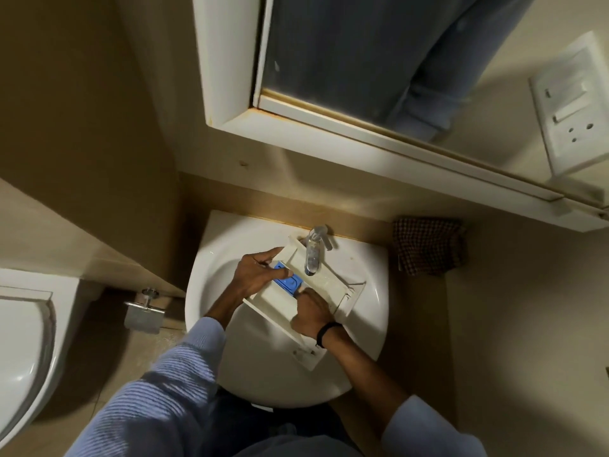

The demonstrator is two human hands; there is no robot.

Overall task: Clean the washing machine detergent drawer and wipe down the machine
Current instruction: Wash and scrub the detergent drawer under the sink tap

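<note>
In a beige bathroom, toilet (pixel 23 344) at left, both hands, left hand (pixel 258 275) and right hand (pixel 311 313), grip a detergent drawer (pixel 275 306) with curled fingers over the white sink (pixel 370 311), under the tap (pixel 313 253).

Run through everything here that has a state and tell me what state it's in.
White plastic detergent drawer: removed, held tilted over the white basin.
Blue insert: seated in the drawer.
Chrome tap: flow unclear.
Left hand: grips the drawer's edge.
Right hand: fingers curled on the drawer.
Checked brown cloth: folded beside the basin.
</note>
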